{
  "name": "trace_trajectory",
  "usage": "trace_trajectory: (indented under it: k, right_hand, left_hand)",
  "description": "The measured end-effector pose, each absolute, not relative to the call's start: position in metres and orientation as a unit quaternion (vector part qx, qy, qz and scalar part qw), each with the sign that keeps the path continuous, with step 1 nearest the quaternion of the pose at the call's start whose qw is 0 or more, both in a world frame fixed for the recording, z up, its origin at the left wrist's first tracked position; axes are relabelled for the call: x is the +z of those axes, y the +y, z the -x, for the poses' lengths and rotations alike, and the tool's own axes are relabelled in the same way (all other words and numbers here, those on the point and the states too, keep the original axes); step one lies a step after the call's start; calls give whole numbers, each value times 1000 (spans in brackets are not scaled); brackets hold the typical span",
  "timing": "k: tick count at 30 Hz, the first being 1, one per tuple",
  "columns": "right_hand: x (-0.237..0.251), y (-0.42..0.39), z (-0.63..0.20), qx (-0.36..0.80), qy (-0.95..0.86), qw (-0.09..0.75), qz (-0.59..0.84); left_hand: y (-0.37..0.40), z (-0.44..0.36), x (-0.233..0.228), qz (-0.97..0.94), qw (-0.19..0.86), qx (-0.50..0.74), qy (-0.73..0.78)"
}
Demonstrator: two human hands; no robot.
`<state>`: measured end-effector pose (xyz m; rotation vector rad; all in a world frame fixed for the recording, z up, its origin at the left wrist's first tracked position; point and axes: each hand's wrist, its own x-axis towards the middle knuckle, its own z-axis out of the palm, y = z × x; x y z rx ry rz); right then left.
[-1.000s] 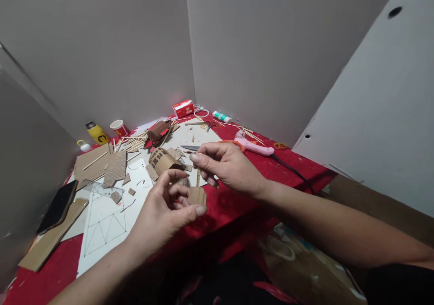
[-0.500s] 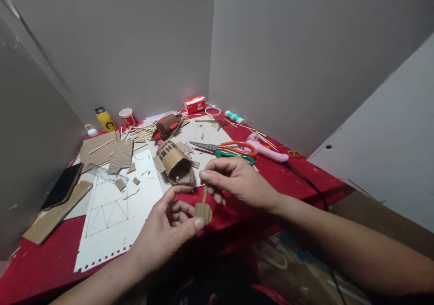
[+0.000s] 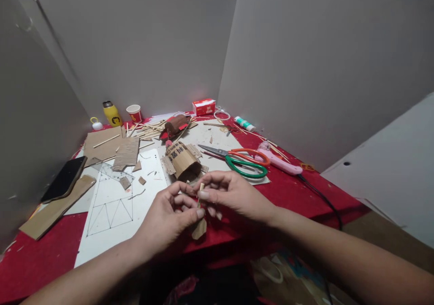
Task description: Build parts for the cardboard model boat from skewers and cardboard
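Over the table's front edge I hold a small cardboard paddle (image 3: pixel 199 229), a thin stick with a flat cardboard piece at its lower end. My right hand (image 3: pixel 230 194) pinches the stick near its top, which pokes up past the thumb. Lower down, the thumb and fingers of my left hand (image 3: pixel 172 210) close on the stick just above the flat piece. Right behind my fingers stands a rounded cardboard model (image 3: pixel 183 161) with dark printed characters. Scissors (image 3: pixel 244 158) with one orange and one green handle lie beyond my right hand.
A pink glue gun (image 3: pixel 281 161) with a black cord lies at right. Left are a marked white sheet (image 3: pixel 111 246), a clear ruler (image 3: pixel 111 171), a phone (image 3: pixel 64 178) and cardboard pieces (image 3: pixel 101 140). Behind are sticks (image 3: pixel 151 129), a brown-red model (image 3: pixel 176 124), a cup (image 3: pixel 134 114) and a bottle (image 3: pixel 112 114).
My left fingers have moved from the flat cardboard piece up to the stick. My hands are closer together, and the paddle has turned and sits slightly lower. The view has shifted a little left.
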<state>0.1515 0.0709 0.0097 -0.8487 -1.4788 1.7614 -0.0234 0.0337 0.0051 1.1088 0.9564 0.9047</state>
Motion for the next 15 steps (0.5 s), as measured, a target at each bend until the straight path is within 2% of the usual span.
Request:
trace_trajectory:
  k: [7, 15]
  right_hand:
    - [1, 78, -159, 677, -552, 342, 346]
    - [-1, 90, -166, 675, -535, 339, 378]
  left_hand:
    - [36, 29, 8, -497, 659, 365, 429]
    - [48, 61, 4, -567, 552, 353, 500]
